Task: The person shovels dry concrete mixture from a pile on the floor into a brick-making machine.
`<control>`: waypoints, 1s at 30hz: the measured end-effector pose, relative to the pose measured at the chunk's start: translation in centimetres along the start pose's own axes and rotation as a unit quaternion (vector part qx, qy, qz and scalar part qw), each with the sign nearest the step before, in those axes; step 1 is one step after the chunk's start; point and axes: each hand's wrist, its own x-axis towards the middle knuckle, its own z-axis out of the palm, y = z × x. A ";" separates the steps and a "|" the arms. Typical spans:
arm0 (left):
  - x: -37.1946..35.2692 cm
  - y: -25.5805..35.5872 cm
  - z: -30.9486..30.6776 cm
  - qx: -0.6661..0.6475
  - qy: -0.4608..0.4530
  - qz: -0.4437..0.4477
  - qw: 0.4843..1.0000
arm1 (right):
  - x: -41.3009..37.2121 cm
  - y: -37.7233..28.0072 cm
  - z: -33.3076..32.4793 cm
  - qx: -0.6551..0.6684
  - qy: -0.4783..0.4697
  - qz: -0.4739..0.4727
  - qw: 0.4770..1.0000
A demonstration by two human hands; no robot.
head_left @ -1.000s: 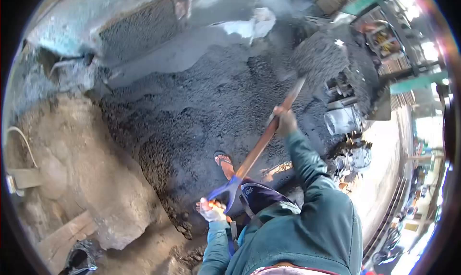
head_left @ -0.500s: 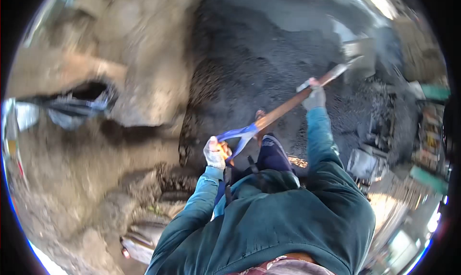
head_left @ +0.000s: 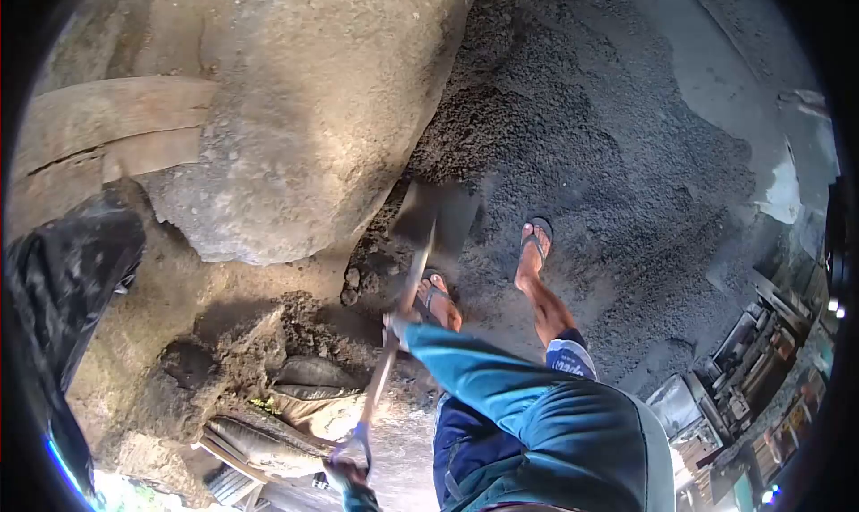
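Observation:
A shovel [head_left: 379,374] slants across the lower middle of the view, with a wooden shaft, a blue D-shaped grip and a dark blade. The blade [head_left: 440,215] is blurred and points away from me, low over the dark gravelly ground beside my sandalled left foot. My right hand [head_left: 395,327] reaches across my body, closed around the middle of the shaft. Lower down, my left hand [head_left: 344,473] is closed on the blue grip, partly smeared by motion.
A big pale boulder [head_left: 304,110] stands just left of the blade. Dark gravel [head_left: 582,145] spreads ahead and to the right. Black plastic sheeting [head_left: 76,279] hangs at the left; a rack of wooden odds and ends [head_left: 752,369] is at the right. My right foot [head_left: 534,248] is planted on the gravel.
The shovel has swung from my right to my left, its blade now down by the boulder. Both hands kept their hold, and my body and view have turned.

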 end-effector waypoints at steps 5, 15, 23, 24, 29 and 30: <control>-0.6 -2.6 27.3 0.033 0.056 0.025 0.998 | -1.8 -23.2 -4.5 0.087 -0.058 -0.113 0.988; -0.2 -7.1 21.3 0.033 0.066 0.006 0.997 | -9.4 -18.6 -10.8 0.201 -0.048 -0.216 0.954; -1.4 -4.9 25.4 0.159 -0.224 0.060 0.960 | -30.5 -17.6 -25.3 0.360 0.053 -0.363 0.858; -4.3 -4.2 28.1 0.179 -0.259 0.024 0.949 | -32.6 -17.5 -29.0 0.352 -0.007 -0.365 0.862; -26.4 -2.9 42.3 0.254 -0.442 0.102 0.855 | -55.3 -17.9 -39.2 0.503 0.027 -0.543 0.672; -30.1 -2.7 44.6 0.260 -0.506 0.125 0.813 | -58.4 -18.0 -42.4 0.496 0.008 -0.590 0.637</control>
